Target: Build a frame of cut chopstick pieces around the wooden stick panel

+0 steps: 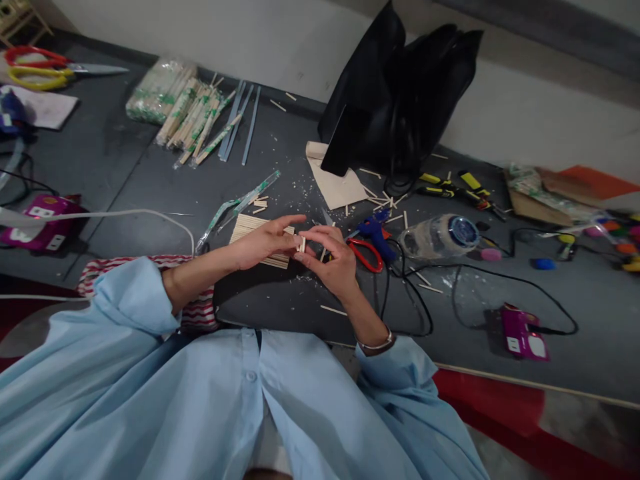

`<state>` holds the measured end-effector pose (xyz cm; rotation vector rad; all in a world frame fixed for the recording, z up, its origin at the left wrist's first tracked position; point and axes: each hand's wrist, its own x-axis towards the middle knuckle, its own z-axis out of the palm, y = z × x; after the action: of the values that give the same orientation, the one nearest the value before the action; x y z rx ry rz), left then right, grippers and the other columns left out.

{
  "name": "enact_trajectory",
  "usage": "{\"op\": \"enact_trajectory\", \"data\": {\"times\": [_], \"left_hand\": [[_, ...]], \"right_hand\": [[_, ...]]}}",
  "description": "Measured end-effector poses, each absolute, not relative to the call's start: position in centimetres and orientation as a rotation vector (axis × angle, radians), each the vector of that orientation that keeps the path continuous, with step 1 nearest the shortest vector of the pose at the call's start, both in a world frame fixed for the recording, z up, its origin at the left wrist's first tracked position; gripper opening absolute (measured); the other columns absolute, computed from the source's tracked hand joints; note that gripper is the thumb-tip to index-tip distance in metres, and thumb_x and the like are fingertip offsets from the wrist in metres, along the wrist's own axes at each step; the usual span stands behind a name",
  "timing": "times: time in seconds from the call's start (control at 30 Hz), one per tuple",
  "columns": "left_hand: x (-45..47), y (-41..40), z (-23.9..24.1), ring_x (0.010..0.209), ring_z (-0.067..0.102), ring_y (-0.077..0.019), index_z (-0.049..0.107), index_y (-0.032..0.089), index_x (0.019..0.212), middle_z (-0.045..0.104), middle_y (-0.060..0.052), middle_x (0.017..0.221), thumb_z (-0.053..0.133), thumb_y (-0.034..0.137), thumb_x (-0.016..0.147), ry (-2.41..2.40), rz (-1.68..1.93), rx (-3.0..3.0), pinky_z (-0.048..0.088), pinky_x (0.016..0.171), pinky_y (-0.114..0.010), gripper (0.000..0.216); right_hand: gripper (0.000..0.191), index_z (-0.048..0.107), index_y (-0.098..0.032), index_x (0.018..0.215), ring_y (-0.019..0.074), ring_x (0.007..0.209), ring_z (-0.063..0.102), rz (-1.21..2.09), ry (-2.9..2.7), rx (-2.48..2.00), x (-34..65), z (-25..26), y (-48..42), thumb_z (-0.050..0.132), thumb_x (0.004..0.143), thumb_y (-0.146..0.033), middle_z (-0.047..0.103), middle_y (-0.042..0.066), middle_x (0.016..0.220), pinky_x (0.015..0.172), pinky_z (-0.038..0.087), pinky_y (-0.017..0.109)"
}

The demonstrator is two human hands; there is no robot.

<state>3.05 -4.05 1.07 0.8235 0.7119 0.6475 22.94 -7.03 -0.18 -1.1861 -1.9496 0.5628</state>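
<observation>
My left hand (pixel 267 241) and my right hand (pixel 331 260) meet above the dark table. Between their fingertips is a small bundle of short pale wooden stick pieces (pixel 302 245), and both hands pinch it. Under my left hand lies a flat panel of wooden sticks set side by side (pixel 245 230), partly covered by the hand. A few cut stick pieces (pixel 260 203) lie just beyond the panel. Red-handled scissors (pixel 367 255) rest right of my right hand, beside a blue glue gun (pixel 376 233).
Wrapped chopsticks (pixel 197 123) lie at the back left, near large scissors (pixel 40 67). A black bag (pixel 400 100) leans on the wall. To the right are a clear plastic jar (pixel 435 238), yellow-black cutters (pixel 457 187), a purple power box (pixel 524 332) and black cables.
</observation>
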Motion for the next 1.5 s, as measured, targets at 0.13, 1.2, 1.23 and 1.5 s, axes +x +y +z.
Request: {"op": "enact_trajectory", "data": {"times": [0.13,1.2,1.23,1.5], "left_hand": [[2.8,-3.8,0.8,0.084,0.071,-0.0176,0.041,0.014,0.151,0.077,-0.007,0.089,0.080,0.030,0.078,0.684,0.591,0.941,0.050,0.082,-0.029,0.084],[3.6,-4.7,0.6,0.086,0.072,-0.0175,0.077,0.009,0.101,0.078,-0.016,0.101,0.080,0.038,0.081,0.502,0.596,0.613,0.052,0.087,-0.030,0.035],[3.7,-4.8,0.4,0.085,0.072,-0.0171,0.077,0.009,0.101,0.078,-0.017,0.100,0.080,0.036,0.081,0.503,0.611,0.607,0.053,0.086,-0.029,0.034],[3.8,-4.6,-0.1,0.072,0.071,-0.0145,0.076,0.008,0.094,0.078,-0.013,0.087,0.076,0.029,0.084,0.605,0.642,0.530,0.056,0.075,-0.027,0.023]], "right_hand": [[0.031,0.072,-0.029,0.112,0.0233,0.108,0.065,0.592,-1.970,-1.130,22.8,-0.1,-7.2,0.074,0.085,-0.044,0.069,0.005,0.111,0.098,0.051,0.044],[0.034,0.072,-0.027,0.113,0.0243,0.106,0.064,0.456,-1.869,-1.191,22.5,-0.4,-7.6,0.073,0.085,-0.048,0.069,0.006,0.109,0.097,0.052,0.045],[0.034,0.072,-0.028,0.113,0.0246,0.107,0.064,0.462,-1.871,-1.207,22.4,-0.5,-7.6,0.073,0.086,-0.047,0.069,0.006,0.110,0.098,0.052,0.045],[0.035,0.072,-0.028,0.115,0.0249,0.108,0.063,0.516,-1.894,-1.270,22.1,-1.3,-7.0,0.073,0.085,-0.047,0.068,0.006,0.110,0.099,0.052,0.044]]}}
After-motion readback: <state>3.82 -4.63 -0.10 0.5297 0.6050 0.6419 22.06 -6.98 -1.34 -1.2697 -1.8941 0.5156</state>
